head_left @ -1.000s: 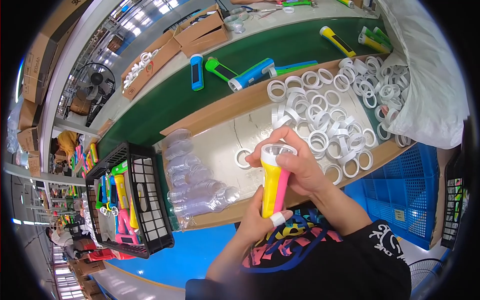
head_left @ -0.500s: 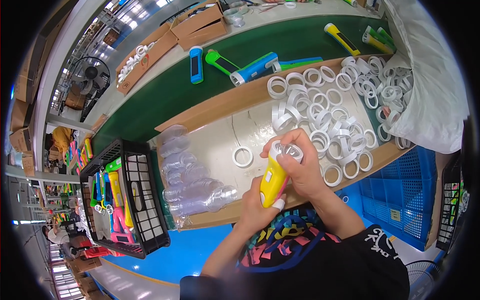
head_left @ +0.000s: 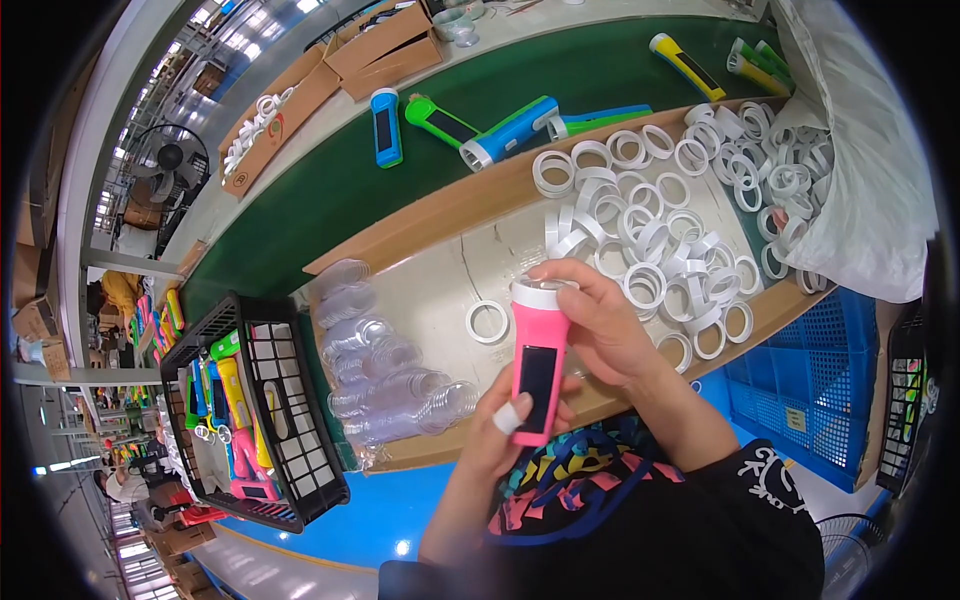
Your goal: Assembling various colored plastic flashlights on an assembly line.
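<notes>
Between my two hands is a flashlight (head_left: 540, 340), its pink side with a dark panel facing up and its head fitted with a white ring and clear lens. My left hand (head_left: 503, 420), a white wrap on its thumb, grips the lower end of the handle. Fingers of my right hand (head_left: 600, 315) are closed around the white rim at the head. A single white ring (head_left: 487, 321) lies on the tray (head_left: 430, 262) left of the flashlight. Many loose white rings (head_left: 640, 225) are heaped on the tray's right side. Stacked clear lenses (head_left: 375, 375) line its left end.
Several blue, green and yellow flashlights (head_left: 386, 127) lie on the green bench behind the tray. A black crate (head_left: 290, 410) of coloured flashlights stands at left. Cardboard boxes (head_left: 385, 50) sit farther back. A white bag (head_left: 870, 160) and a blue crate (head_left: 800, 400) are at right.
The flashlight has been turned over, from its yellow side showing to its pink side with the dark panel, and stands more upright. Both hands have shifted their hold on it.
</notes>
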`<state>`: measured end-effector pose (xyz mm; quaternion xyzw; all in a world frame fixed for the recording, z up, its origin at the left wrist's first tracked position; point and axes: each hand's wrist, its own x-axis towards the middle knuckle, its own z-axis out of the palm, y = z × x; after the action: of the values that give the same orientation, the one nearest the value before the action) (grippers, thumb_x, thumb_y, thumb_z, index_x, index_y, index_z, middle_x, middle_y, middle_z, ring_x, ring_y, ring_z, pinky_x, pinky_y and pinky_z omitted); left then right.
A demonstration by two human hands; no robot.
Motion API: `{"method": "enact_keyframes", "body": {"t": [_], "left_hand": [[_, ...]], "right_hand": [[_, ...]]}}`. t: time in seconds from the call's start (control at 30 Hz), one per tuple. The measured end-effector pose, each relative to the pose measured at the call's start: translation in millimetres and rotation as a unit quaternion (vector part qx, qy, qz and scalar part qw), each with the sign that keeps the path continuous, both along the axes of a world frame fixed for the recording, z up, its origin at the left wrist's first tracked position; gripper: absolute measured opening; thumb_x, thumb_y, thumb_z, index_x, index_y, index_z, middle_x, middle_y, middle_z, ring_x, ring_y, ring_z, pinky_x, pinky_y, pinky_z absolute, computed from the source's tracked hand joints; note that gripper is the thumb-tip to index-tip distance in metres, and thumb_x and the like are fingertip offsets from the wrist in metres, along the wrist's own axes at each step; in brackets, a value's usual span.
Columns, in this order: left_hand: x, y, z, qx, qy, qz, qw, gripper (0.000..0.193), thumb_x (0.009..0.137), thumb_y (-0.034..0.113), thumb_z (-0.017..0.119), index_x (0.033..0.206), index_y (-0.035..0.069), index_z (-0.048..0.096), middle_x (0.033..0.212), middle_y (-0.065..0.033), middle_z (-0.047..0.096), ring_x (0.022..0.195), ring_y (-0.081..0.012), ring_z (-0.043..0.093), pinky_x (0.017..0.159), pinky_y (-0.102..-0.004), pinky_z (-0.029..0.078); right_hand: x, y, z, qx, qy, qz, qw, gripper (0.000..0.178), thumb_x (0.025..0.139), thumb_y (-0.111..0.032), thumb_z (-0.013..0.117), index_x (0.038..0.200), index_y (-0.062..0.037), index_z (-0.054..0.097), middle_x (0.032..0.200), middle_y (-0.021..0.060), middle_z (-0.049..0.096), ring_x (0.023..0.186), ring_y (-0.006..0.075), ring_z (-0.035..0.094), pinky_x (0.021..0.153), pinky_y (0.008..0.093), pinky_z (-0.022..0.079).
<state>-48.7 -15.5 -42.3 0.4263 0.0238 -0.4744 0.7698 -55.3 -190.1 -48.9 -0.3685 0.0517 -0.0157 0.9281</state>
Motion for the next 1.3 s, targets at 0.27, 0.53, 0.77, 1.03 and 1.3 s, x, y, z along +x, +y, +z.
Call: {"method": "enact_keyframes", "body": {"t": [0.27,0.53,0.77,1.03,1.3], "left_hand": [[-21,0,-1,0.223,-0.303,-0.036,0.926,0.059,0.07,0.016,0.079,0.117,0.002,0.047,0.097,-0.0035,0.058,0.087,-0.0117,0.055,0.078,-0.0266,0.045],[-47,0,-8,-0.289,0.069,-0.079,0.952,0.062,0.076,0.021,0.069,0.125,0.0,0.037,0.066,-0.0093,0.05,0.048,-0.0142,0.048,0.043,-0.0233,0.04],[-20,7,-18,0.277,-0.513,-0.015,0.812,0.05,0.071,0.012,0.071,0.114,0.002,0.047,0.09,-0.0123,0.062,0.074,-0.0229,0.064,0.067,-0.0337,0.051],[-17,-3,-25,0.229,-0.503,0.088,0.828,0.055,0.071,0.013,0.075,0.116,-0.001,0.046,0.1,-0.0137,0.061,0.087,-0.0229,0.063,0.077,-0.031,0.05],[-6,24,-33,-0.286,0.116,-0.071,0.949,0.068,0.086,0.048,0.055,0.132,0.002,0.036,0.112,-0.0235,0.057,0.076,-0.0288,0.064,0.065,-0.035,0.053]], "right_hand": [[-3,12,20,-0.009,0.016,-0.05,0.999,0.027,0.08,-0.019,0.066,0.099,-0.0061,0.051,0.101,0.014,0.057,0.096,0.0222,0.058,0.087,0.0339,0.046],[2,26,-1,0.272,-0.222,0.064,0.934,0.027,0.079,-0.031,0.065,0.084,-0.0137,0.046,0.097,0.0181,0.054,0.093,0.0319,0.057,0.084,0.0398,0.046],[-15,17,0,-0.071,-0.061,-0.1,0.991,0.021,0.081,-0.01,0.058,0.088,-0.0089,0.038,0.099,0.0194,0.055,0.094,0.026,0.059,0.086,0.04,0.048],[-10,11,6,-0.09,0.041,-0.109,0.989,0.018,0.091,-0.021,0.054,0.098,-0.0057,0.048,0.105,0.0154,0.057,0.098,0.0248,0.059,0.087,0.0383,0.047],[-12,-3,-3,0.027,-0.01,0.02,0.999,0.038,0.093,-0.032,0.051,0.118,-0.0029,0.051,0.117,0.0127,0.056,0.11,0.0206,0.053,0.095,0.0361,0.042]]}}
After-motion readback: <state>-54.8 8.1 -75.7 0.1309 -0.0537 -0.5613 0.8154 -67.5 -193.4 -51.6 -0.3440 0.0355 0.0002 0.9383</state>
